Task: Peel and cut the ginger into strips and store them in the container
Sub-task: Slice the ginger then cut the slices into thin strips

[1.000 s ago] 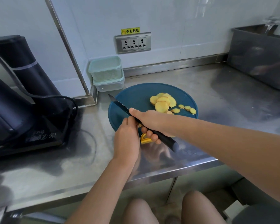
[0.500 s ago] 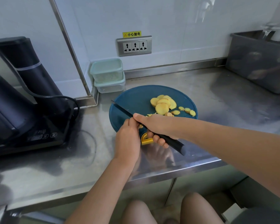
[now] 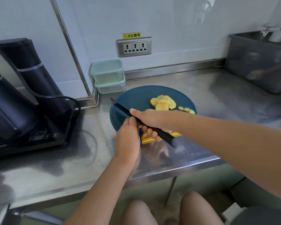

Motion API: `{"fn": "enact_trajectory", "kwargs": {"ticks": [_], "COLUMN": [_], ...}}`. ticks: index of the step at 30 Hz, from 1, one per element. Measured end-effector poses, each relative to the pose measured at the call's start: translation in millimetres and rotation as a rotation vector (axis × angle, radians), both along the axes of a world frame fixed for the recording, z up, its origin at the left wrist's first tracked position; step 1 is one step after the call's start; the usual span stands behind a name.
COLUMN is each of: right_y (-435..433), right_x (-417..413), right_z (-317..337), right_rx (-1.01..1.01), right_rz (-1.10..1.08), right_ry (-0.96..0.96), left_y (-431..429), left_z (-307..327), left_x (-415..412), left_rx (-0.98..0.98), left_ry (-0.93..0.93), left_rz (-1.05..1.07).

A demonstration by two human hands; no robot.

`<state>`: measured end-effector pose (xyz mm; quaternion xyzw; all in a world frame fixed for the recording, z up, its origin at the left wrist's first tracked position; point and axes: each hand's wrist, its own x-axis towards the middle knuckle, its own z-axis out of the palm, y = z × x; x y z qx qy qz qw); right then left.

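Note:
A round dark-blue cutting board (image 3: 136, 98) with a yellow handle tab (image 3: 147, 138) lies on the steel counter. A pile of yellow ginger slices (image 3: 162, 103) sits on its far right, with small offcuts (image 3: 186, 109) beside them. My right hand (image 3: 151, 119) grips a black knife (image 3: 120, 106), blade pointing far-left over the board. My left hand (image 3: 128, 137) presses down at the board's near edge, right under the blade; whatever ginger it holds is hidden by both hands. Two stacked lidded containers (image 3: 108, 76) stand behind the board against the wall.
A black appliance with kettle and cable (image 3: 23, 101) fills the counter's left. A grey bin (image 3: 258, 62) stands at the far right. A wall socket (image 3: 134, 47) is above the containers. The counter's front edge (image 3: 177, 169) runs just behind my wrists; my knees show below.
Both hands and the knife stay at the board's near edge with only small cutting motion. The view has shifted slightly, so everything sits a little lower in the frame.

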<state>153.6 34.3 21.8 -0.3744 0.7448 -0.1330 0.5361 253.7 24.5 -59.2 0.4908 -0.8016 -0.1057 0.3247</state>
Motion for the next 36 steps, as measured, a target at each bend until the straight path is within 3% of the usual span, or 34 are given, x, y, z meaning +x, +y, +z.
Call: {"fn": "enact_trajectory", "kwargs": {"ticks": [15,36], "right_y": [19.8,3.8], "right_x": [-22.9,-7.5], "right_z": [-0.8,-7.2], "right_rx": [0.094,0.049], "right_rz": [-0.04,-0.003], "right_ry": [-0.161,-0.031], "left_y": [-0.8,-3.3], "left_z": [-0.9,-4.1], "left_x": [-0.2,-1.0], "left_rx": [-0.029,-0.008], "left_ry": [0.071,0.058], "left_rz": [-0.04,0.004]}}
